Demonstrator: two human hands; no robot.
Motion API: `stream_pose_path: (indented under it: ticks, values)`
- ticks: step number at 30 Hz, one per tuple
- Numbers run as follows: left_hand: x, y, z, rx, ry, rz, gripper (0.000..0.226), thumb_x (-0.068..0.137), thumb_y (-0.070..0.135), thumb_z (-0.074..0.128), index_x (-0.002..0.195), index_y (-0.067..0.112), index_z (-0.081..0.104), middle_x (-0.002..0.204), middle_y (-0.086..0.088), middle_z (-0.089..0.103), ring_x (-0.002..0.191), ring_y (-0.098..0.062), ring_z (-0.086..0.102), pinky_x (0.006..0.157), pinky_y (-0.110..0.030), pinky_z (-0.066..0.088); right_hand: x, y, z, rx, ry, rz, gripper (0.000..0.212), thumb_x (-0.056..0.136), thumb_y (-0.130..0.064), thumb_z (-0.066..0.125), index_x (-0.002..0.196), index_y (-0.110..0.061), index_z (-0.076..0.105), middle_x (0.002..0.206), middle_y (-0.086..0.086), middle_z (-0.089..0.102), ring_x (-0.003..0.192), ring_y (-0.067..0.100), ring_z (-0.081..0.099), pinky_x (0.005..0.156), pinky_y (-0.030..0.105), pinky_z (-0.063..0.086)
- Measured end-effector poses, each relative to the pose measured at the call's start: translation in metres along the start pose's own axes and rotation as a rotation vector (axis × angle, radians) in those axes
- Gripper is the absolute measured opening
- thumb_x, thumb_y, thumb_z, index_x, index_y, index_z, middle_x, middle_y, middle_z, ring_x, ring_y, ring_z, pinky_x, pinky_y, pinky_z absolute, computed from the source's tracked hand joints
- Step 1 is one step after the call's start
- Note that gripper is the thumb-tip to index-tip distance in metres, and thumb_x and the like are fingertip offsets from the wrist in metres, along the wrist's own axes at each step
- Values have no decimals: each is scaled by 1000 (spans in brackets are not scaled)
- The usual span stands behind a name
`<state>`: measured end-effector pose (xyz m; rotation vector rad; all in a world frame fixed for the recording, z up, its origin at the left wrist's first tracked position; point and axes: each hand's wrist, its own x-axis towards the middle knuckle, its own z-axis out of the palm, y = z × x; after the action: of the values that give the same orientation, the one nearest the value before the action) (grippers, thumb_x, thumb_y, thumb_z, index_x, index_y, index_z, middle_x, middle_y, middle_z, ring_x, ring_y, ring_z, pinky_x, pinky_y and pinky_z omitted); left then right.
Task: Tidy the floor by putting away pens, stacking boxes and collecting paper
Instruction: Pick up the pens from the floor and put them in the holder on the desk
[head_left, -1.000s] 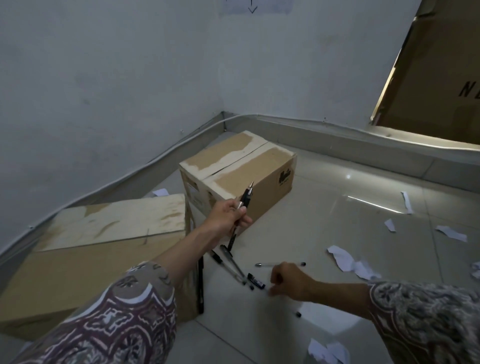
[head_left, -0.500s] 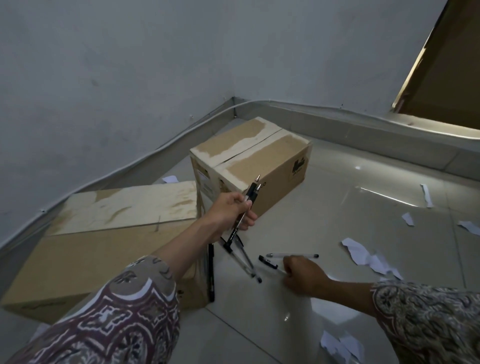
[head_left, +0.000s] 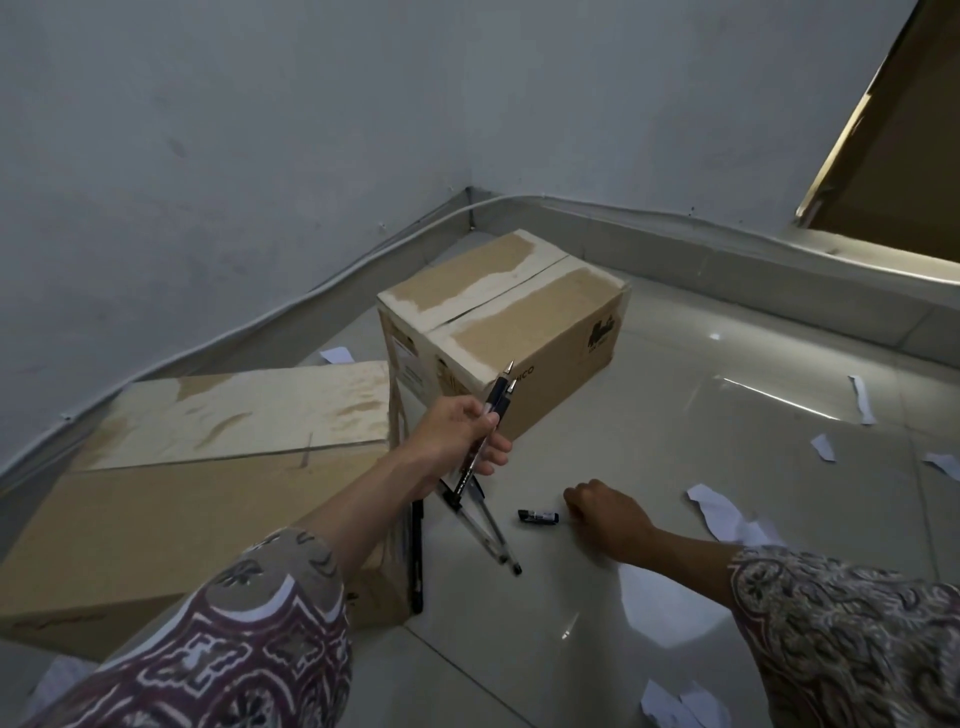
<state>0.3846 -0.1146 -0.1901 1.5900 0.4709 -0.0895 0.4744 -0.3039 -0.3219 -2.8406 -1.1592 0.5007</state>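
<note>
— Where are the pens?

— Two of them are in the left hand (head_left: 457, 431), fingers curled round the barrels. Those held pens (head_left: 485, 421) tilt up with their tips over the near corner of the small box (head_left: 519, 317).

— And the rest?

— On the floor (head_left: 675, 415), just this side of the small box: a few clear pens (head_left: 485, 525) lying crossed under the left hand, a black pen (head_left: 417, 561) along the end of the big box (head_left: 208, 493), and a short black cap (head_left: 538, 516) a little to the right.

— The right hand?

— The right hand (head_left: 602, 512) is down on the floor, knuckles up, fingers curled, just beside the cap. Whether it pinches anything I cannot tell.

— The boxes?

— Side by side, not stacked; the big box touches the small box's left end, both near the wall corner.

— Paper?

— Torn scraps (head_left: 719, 512) lie scattered right of the small box, one scrap (head_left: 336, 355) behind its left end, more scraps nearer to us.
</note>
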Motion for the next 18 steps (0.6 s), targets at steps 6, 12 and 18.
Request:
stream_pose_path:
  ticks: [6, 12, 18]
  values:
    - [6, -6, -1, -22, -30, -50, 15, 98, 12, 41, 85, 6, 46, 75, -15, 67, 56, -17, 66, 50, -26, 53, 7, 2, 4, 79, -51, -27, 14, 81, -6, 44, 84, -6, 58, 100, 14, 59, 96, 30, 56, 65, 28, 32]
    - [13, -7, 14, -7, -95, -57, 16, 99, 12, 39, 85, 6, 45, 73, -13, 65, 58, -18, 65, 53, -28, 53, 11, 18, -22, 474, -74, -24, 11, 75, 3, 57, 70, -2, 64, 65, 3, 58, 53, 3, 51, 55, 11, 37]
    - [34, -6, 40, -22, -128, -51, 21, 101, 18, 33, 81, 14, 37, 64, -5, 49, 48, -13, 50, 45, -23, 40, -2, 30, -59, 1053, 27, 150, 14, 81, 10, 55, 76, 0, 63, 80, 18, 72, 62, 18, 66, 55, 21, 50]
